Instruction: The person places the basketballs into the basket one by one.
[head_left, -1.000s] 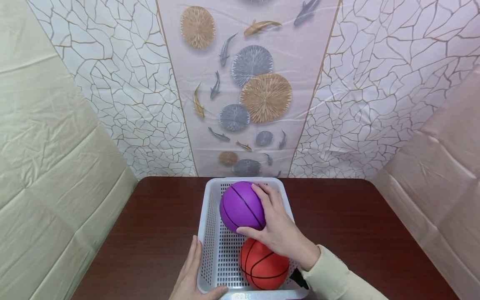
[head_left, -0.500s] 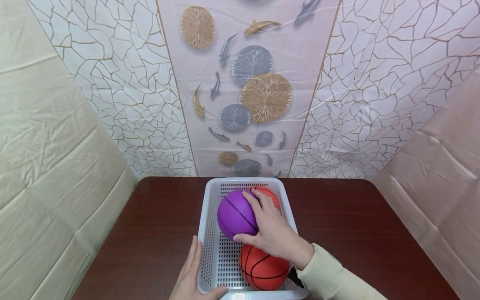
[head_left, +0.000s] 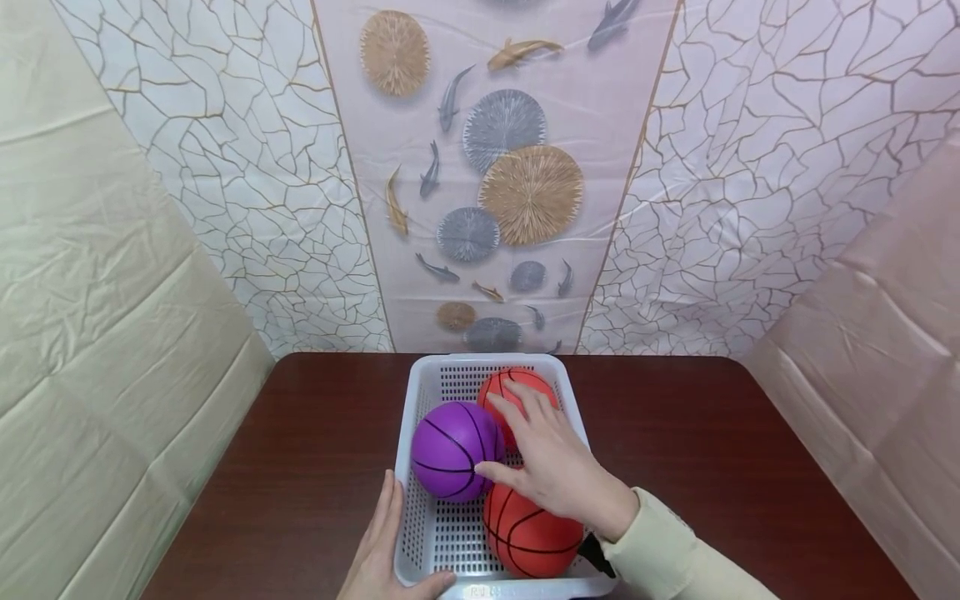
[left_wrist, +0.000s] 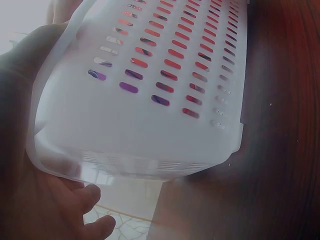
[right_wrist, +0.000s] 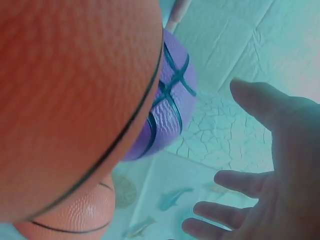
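A white perforated plastic basket (head_left: 411, 433) stands on the dark table, with a purple mini basketball (head_left: 450, 454) at its left side. Two orange-red basketballs are in it too: the far one (head_left: 491, 385) and the near one (head_left: 532, 537). My right hand (head_left: 555, 467) hovers over the balls with fingers spread, its thumb by the purple ball's right side. In the right wrist view that hand (right_wrist: 285, 165) is apart from the balls. My left hand (head_left: 382, 550) rests at the basket's near left corner, straight fingers along the outer wall and thumb on the front rim.
The dark wooden table (head_left: 322, 467) spreads to both sides of the basket. Patterned cloth (head_left: 487, 167) hangs at the back, and beige cloth walls (head_left: 112, 333) flank the table. A black strap (head_left: 596, 554) shows at the right wrist.
The purple ball has moved left and nearer inside the basket, and my right hand has let go of it. The far orange-red ball has come into view. My left hand stays put.
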